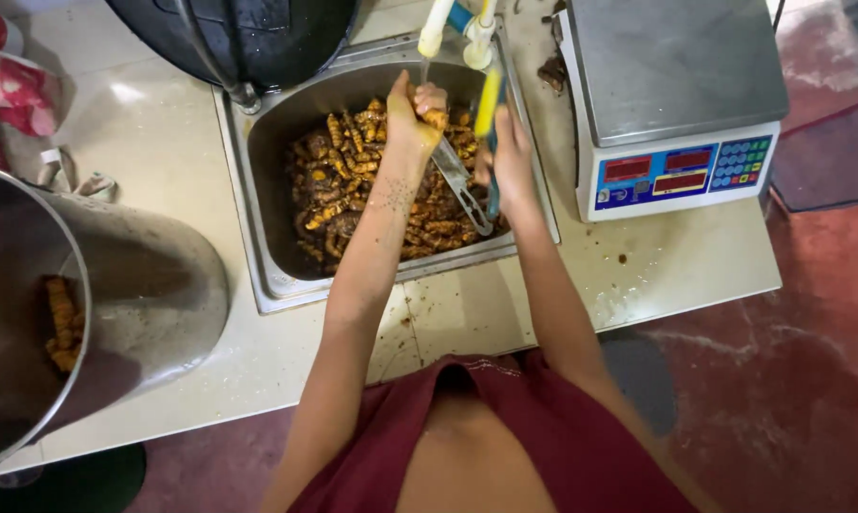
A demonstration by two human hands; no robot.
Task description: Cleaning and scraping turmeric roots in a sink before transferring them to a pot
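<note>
Pale, stained tabletop (163, 161) carries a rectangular stainless steel sink basin (277, 190) set into it, and that basin is your landmark. Inside it lies a heap of muddy orange-brown turmeric roots (353, 190). Your left hand (412, 109) is over the far side of the basin, fingers (429, 98) curled tight around one orange root piece (436, 119) under the white tap spout (436, 27). Your right hand (510, 157) is at the basin's right edge, fingers wrapped round a yellow-and-blue handled tool (489, 114); how tightly, you cannot tell. A metal scoop (462, 185) rests on the roots between your hands. Right of the basin stands a grey digital weighing scale (676, 95). Left of the basin sits a large steel pot (115, 294) holding a few roots.
</note>
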